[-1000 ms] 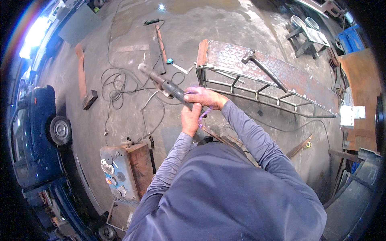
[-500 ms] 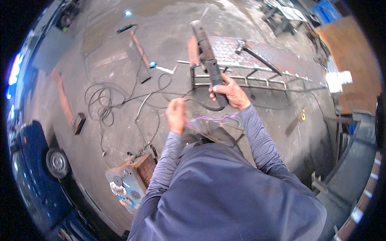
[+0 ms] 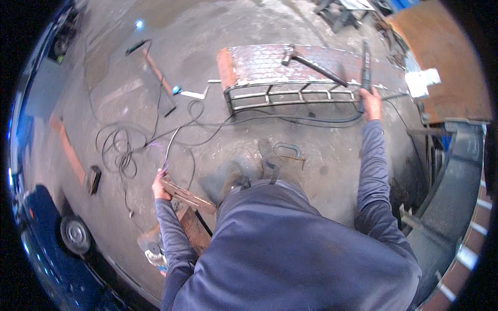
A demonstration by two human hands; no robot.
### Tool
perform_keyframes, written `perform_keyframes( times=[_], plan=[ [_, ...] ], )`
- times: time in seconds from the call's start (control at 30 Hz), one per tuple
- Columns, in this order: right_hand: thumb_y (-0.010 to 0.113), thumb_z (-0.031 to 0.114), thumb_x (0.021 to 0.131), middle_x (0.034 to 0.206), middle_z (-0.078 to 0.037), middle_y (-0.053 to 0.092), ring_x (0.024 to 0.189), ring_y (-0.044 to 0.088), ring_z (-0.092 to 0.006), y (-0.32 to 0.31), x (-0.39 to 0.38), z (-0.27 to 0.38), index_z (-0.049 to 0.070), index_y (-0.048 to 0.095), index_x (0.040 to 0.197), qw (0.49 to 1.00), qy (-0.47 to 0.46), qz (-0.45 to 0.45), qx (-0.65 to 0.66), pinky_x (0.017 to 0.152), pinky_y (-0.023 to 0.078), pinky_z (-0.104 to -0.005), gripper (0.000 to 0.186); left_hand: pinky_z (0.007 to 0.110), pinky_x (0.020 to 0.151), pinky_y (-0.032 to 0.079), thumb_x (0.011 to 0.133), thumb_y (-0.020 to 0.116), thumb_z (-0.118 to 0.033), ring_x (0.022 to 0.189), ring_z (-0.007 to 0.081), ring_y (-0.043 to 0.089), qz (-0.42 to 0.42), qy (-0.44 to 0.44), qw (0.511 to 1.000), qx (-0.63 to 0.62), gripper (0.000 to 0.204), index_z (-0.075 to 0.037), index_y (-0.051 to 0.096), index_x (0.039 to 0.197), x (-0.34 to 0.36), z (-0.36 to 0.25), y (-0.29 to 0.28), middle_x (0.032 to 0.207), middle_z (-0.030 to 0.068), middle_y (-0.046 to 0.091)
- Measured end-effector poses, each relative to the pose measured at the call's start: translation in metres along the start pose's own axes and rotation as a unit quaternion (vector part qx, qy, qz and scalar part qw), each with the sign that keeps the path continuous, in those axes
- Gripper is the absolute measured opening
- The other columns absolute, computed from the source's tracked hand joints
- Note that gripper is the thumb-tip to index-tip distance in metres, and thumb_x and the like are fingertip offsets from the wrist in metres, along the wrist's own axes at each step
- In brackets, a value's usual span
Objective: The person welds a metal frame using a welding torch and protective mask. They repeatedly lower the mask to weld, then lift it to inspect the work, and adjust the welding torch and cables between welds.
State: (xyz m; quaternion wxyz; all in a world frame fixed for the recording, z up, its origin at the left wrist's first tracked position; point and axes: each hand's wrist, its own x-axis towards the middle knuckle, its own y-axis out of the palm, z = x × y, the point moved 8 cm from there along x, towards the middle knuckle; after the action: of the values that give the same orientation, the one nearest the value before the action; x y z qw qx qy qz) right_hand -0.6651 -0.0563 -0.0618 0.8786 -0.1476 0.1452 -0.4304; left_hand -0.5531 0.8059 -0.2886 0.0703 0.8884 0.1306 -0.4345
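Note:
My right hand (image 3: 370, 105) is closed round the grip of a dark welding electrode holder (image 3: 366, 70), its head pointing away from me. A black cable (image 3: 332, 121) runs left from its lower end along the floor. The holder is over the right part of a long rusty metal piece (image 3: 259, 62) with a ladder-like bar frame along its near side. At the lower left my left hand (image 3: 162, 187) is closed on the end of a long, flat brown piece (image 3: 189, 198), which slants toward my waist; its exact kind is not clear.
A hammer (image 3: 316, 66) lies on the rusty piece. A C-clamp (image 3: 288, 151) is on the floor by my shoes. Coiled cable (image 3: 122, 150), a metal square (image 3: 194, 95) and a rusty-topped machine (image 3: 193, 228) are at left. A dark blue vehicle (image 3: 46, 223) stands far left, a brown board (image 3: 446, 57) right.
My hands have moved apart: the right one carried the electrode holder to the right, the left one went left and down. The brown piece and the C-clamp now show plainly. The view has shifted.

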Motion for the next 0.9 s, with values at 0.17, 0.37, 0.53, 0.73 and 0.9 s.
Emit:
perform_keyframes(
  times=[0.17,0.37,0.53,0.73,0.9],
  plan=[
    [0.060,0.019,0.085,0.114,-0.013,0.062,0.098,0.059,-0.0197,-0.014,0.096,-0.039,0.000,0.058,0.125,0.991,-0.047,0.078,-0.100,0.086,0.047,-0.0311,0.044,0.039,0.074,0.051,0.088,0.063,-0.047,0.084,0.0226,0.062,-0.097,0.000,0.995,-0.012,0.053,0.002,0.065,0.108,-0.032,0.094,-0.010,0.101,0.0133,0.065],
    [0.074,0.015,0.078,0.117,-0.012,0.060,0.100,0.057,-0.0215,-0.033,0.155,-0.064,-0.006,0.053,0.127,0.992,-0.058,0.059,-0.090,0.090,0.044,-0.0352,0.056,0.037,0.102,0.037,0.090,0.041,-0.062,0.119,0.0281,0.055,-0.094,0.012,0.949,0.300,0.072,-0.001,0.062,0.121,-0.100,0.135,0.007,0.124,0.0194,0.061],
    [0.074,0.014,0.075,0.111,-0.016,0.064,0.097,0.061,-0.0251,-0.021,0.239,-0.085,-0.007,0.056,0.122,0.961,-0.102,0.025,-0.258,0.088,0.047,-0.0363,0.055,0.033,0.084,0.051,0.089,0.064,-0.037,0.092,0.0184,0.065,-0.159,-0.051,0.984,0.055,0.043,-0.001,0.066,0.114,-0.205,0.211,-0.017,0.108,0.0109,0.068],
    [0.077,0.035,0.070,0.115,-0.017,0.065,0.100,0.062,-0.0284,-0.028,0.244,-0.125,0.000,0.059,0.124,0.915,-0.085,-0.003,-0.395,0.086,0.049,-0.0385,0.066,0.035,0.084,0.051,0.088,0.067,-0.038,0.099,0.0202,0.062,-0.305,0.026,0.936,-0.173,0.048,-0.001,0.062,0.119,-0.296,0.264,-0.060,0.115,0.0100,0.065],
    [0.074,0.024,0.071,0.087,-0.012,0.068,0.077,0.064,-0.0248,0.005,0.251,-0.109,0.001,0.062,0.113,0.957,-0.069,0.060,-0.277,0.073,0.049,-0.0366,0.049,0.041,0.090,0.051,0.093,0.060,-0.040,0.105,0.0262,0.061,-0.359,-0.057,0.892,-0.268,0.053,0.001,0.055,0.125,-0.332,0.346,-0.064,0.122,0.0112,0.061]
  ],
)
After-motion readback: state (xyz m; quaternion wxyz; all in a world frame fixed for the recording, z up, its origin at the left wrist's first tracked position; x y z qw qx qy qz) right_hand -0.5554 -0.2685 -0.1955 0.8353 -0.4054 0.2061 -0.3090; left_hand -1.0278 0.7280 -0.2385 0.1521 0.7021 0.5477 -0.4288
